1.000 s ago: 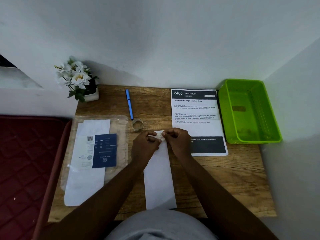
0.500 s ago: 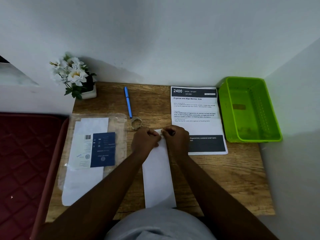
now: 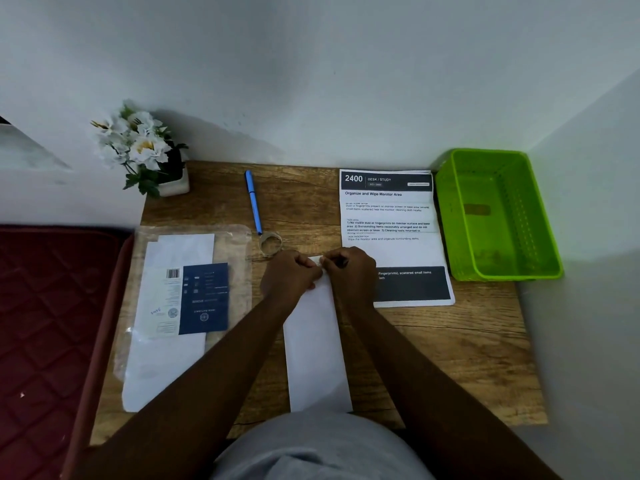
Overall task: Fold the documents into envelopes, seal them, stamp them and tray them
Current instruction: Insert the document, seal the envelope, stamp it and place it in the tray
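A long white envelope (image 3: 317,344) lies lengthwise on the wooden desk (image 3: 450,358), its near end at the desk's front edge. My left hand (image 3: 289,277) and my right hand (image 3: 349,271) meet at its far end, fingers curled, pinching the flap there. A printed document (image 3: 389,216) headed "2400" lies just right of the hands. A green plastic tray (image 3: 498,216) stands at the far right. A small roll of clear tape (image 3: 270,243) sits just beyond my left hand.
A blue pen (image 3: 253,202) lies beyond the tape. A clear plastic pack of white envelopes (image 3: 180,306) with a dark blue label lies at the left. A white flower pot (image 3: 145,154) stands in the back left corner. Walls close the back and right; a red mattress (image 3: 41,323) borders the left.
Both hands have stayed at the envelope's far end, closing a little tighter together over the flap. The camera has shifted slightly.
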